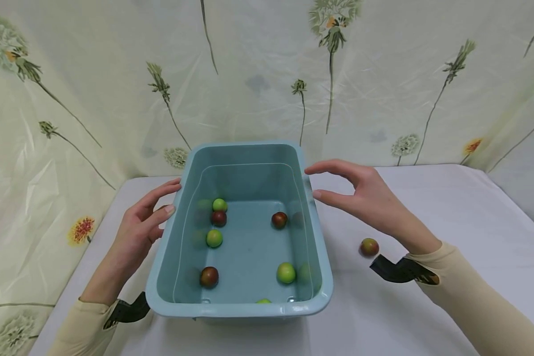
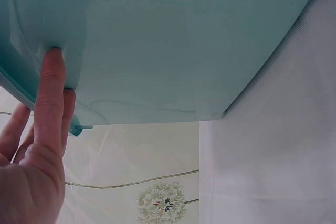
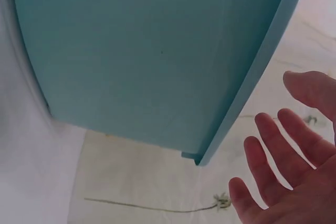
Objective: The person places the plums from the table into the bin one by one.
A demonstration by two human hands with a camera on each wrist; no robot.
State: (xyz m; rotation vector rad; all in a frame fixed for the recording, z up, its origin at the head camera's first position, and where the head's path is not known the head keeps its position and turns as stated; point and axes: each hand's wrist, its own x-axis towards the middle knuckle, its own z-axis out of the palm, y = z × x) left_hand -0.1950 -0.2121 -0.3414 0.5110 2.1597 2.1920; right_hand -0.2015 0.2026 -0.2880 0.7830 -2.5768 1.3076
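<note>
A blue plastic basin (image 1: 249, 148) stands on the white-covered table. Inside lie several small round fruits, some green, like the one (image 1: 286, 273) at the near right, and some dark red, like the one (image 1: 209, 277) at the near left. My left hand (image 1: 135, 230) is at the basin's left side; in the left wrist view its extended finger (image 2: 50, 98) touches the outer wall under the rim. By the right rim is my right hand (image 1: 365, 195), fingers spread and holding nothing; the right wrist view shows it apart from the basin wall (image 3: 147, 61).
One reddish-green fruit (image 1: 369, 247) lies on the table (image 1: 480, 237) right of the basin, below the right wrist. Behind the table hangs a pale sheet (image 1: 249, 74) printed with dandelions. A black band (image 1: 400, 269) sits on the right sleeve, another (image 1: 126, 311) on the left.
</note>
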